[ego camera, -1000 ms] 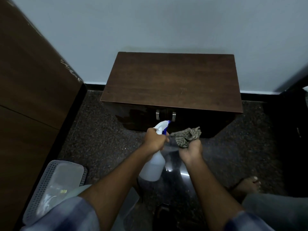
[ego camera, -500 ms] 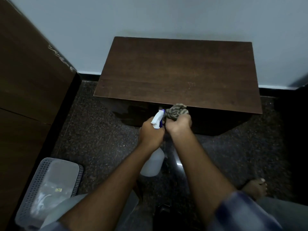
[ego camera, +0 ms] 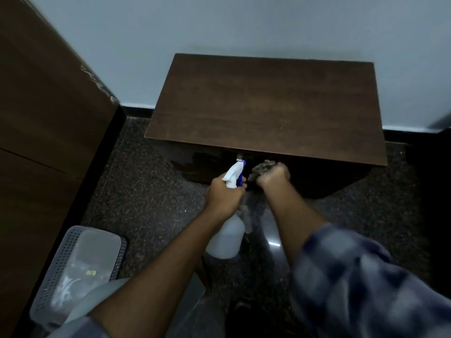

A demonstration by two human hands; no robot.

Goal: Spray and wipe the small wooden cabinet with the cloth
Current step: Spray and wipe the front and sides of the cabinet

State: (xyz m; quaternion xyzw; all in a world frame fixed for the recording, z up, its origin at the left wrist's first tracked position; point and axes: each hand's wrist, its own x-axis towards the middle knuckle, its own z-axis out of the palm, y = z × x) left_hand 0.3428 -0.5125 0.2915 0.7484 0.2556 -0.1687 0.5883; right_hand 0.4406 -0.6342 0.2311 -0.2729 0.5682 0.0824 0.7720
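Room: a dim corner with a pale wall (ego camera: 244,25), a dark speckled floor (ego camera: 146,191) and a tall wooden panel (ego camera: 36,118) on the left.
Cabinet: the small wooden cabinet (ego camera: 266,106) stands on the floor with its back to the wall.
Left hand: the left hand (ego camera: 224,196) is wrapped round the spray bottle (ego camera: 225,240) at its neck, the nozzle aimed at the cabinet front beside a metal handle (ego camera: 240,156).
Right hand: the right hand (ego camera: 274,178) is fisted round the bunched cloth (ego camera: 262,168), just under the top's front edge; whether it touches the front I cannot tell.
Done: a wet sheen (ego camera: 200,162) on the front's left part suggests that spraying has begun.
Left: the top looks dry and unwiped, so most of the wiping probably remains.
Aside: a perforated basket (ego camera: 63,259) sits on the floor at the near left.
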